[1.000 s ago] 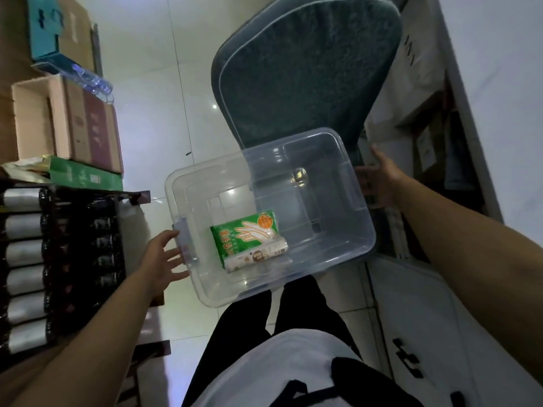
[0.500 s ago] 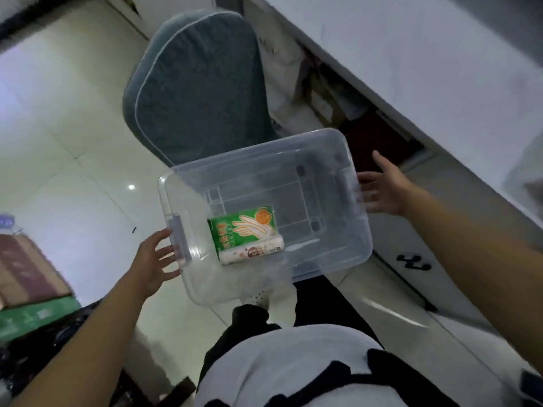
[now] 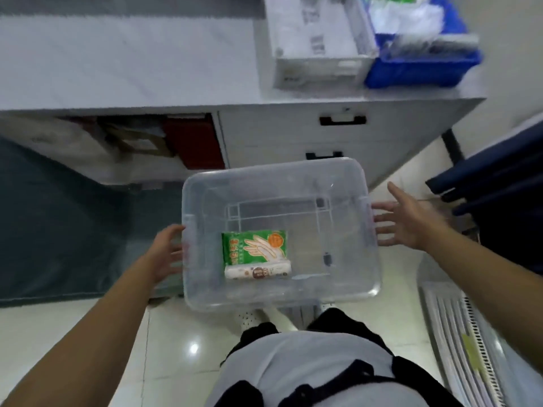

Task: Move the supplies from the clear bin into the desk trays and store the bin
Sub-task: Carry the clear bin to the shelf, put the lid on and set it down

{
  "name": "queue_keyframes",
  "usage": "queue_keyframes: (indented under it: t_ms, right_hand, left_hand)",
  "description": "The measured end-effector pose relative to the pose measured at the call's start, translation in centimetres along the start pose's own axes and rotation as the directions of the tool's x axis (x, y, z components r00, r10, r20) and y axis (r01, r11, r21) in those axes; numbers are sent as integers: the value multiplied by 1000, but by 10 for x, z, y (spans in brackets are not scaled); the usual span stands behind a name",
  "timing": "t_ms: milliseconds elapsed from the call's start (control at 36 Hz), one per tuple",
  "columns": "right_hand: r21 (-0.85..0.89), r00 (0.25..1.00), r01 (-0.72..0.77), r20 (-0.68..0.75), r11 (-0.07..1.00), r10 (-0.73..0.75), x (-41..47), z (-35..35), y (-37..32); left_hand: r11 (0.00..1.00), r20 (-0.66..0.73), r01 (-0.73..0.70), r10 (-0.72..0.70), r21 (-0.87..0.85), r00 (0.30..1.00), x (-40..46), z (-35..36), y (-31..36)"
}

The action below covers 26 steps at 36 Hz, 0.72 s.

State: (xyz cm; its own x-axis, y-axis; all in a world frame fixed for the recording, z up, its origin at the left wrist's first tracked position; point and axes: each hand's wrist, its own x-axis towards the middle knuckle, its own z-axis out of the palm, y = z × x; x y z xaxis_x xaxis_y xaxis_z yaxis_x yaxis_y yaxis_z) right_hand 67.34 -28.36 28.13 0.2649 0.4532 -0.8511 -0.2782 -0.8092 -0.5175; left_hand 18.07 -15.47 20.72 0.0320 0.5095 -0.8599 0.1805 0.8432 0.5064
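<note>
I carry the clear plastic bin [image 3: 338,254] in front of my waist, between both hands. My left hand [image 3: 164,254] presses its left handle, thumb on the rim and fingers spread. Against the right side lies my right hand [image 3: 408,221] with straight fingers. Inside the bin lie a green packet of gloves [image 3: 254,246] and a white roll [image 3: 258,271], touching each other. On the desk [image 3: 117,69] at the upper right stand a white tray [image 3: 317,39] and a blue tray [image 3: 423,69], both holding supplies.
Desk drawers with black handles [image 3: 342,120] face me just beyond the bin. A grey padded chair [image 3: 58,230] fills the left. A dark blue chair [image 3: 499,186] stands at the right, a white slatted object [image 3: 458,333] on the floor below it.
I have turned right with the bin; the grey chair slid to the left and the desk with its trays came into view. Both hands stay on the bin's sides.
</note>
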Motion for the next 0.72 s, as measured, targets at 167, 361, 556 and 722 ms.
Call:
queue_keyframes:
  t_ms: [167,361,556,722]
  right_hand:
    - [258,991,16,-134,966,20,-34,-124,73]
    - [575,970,53,-225,816,96,-71,-240,166]
    - [792,959,92,-234,603,161,-98,-319,219]
    - [892,914,192,-314,409,258,-105,-337,231]
  left_hand:
    - [970,143,-5,-31,244,989,2,137,59]
    - [838,190,-67,-44,542,981,-12,321,101]
    - [623,304,-242,7,744,953,-44,500,145]
    - [400,417,-388,16,831,909,-82,642,180]
